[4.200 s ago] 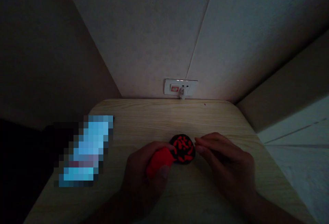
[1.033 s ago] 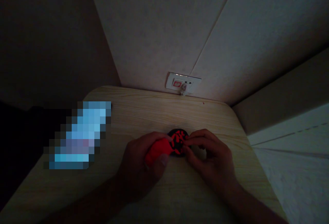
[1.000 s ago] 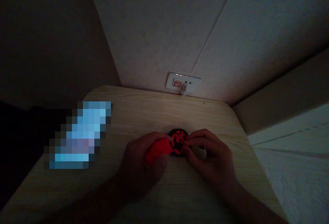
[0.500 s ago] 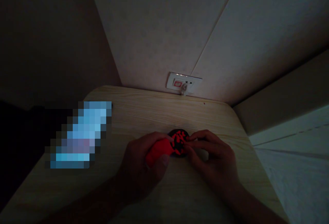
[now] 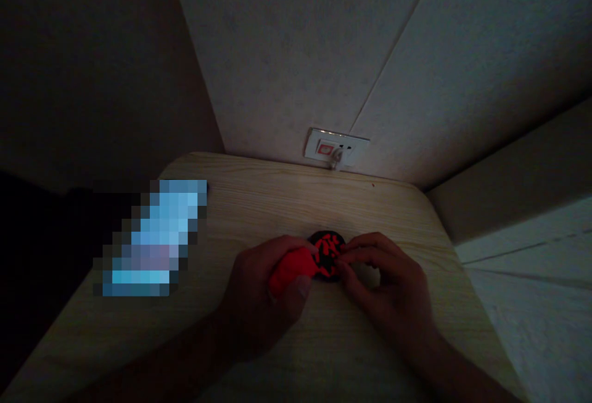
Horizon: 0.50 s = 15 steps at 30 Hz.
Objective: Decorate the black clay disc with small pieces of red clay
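In dim light a small black disc (image 5: 327, 254) dotted with red bits lies flat on a light wooden table (image 5: 259, 206). My left hand (image 5: 263, 295) is closed around a lump of red clay (image 5: 292, 269) just left of the disc. My right hand (image 5: 386, 280) is curled at the disc's right edge, its thumb and forefinger pinched together on the disc's surface. What the pinch holds is too small to name.
A wall socket plate (image 5: 335, 147) with a plug sits on the white wall behind the table. A pixelated blue object (image 5: 152, 240) lies at the table's left edge. The table's rounded right edge borders a pale floor (image 5: 531, 280).
Over four seconds my right hand moved from the disc's right rim onto it, covering part of it. Since one second ago the hands have barely moved; the view drifted slightly.
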{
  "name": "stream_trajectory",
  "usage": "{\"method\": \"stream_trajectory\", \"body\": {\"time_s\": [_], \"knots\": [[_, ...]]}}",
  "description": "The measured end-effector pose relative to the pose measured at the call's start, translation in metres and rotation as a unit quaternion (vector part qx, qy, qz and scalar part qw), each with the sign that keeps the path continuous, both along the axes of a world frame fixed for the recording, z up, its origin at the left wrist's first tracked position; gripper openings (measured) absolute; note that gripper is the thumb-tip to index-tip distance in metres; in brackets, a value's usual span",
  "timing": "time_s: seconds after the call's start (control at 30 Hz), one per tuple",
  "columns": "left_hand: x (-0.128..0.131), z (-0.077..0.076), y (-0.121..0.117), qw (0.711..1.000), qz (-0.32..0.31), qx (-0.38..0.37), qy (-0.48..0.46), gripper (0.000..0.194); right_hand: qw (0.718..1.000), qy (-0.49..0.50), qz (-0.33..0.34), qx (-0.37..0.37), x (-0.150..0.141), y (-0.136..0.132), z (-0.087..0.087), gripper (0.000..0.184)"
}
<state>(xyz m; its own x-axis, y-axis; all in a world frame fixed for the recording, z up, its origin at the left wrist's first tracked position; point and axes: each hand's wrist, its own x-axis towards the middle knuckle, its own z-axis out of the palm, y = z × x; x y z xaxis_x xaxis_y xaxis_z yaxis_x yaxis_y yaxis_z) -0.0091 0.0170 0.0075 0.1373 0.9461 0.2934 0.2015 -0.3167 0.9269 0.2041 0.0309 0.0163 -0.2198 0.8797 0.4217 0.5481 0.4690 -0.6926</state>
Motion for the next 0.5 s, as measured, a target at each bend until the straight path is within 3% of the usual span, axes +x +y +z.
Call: {"method": "stream_trajectory", "body": {"time_s": [0.5], "knots": [[0.0008, 0.0011, -0.0005, 1.000, 0.007, -0.004, -0.002, 0.023, 1.000, -0.013, 0.002, 0.016, -0.0015, -0.0002, 0.0017, 0.008]]}}
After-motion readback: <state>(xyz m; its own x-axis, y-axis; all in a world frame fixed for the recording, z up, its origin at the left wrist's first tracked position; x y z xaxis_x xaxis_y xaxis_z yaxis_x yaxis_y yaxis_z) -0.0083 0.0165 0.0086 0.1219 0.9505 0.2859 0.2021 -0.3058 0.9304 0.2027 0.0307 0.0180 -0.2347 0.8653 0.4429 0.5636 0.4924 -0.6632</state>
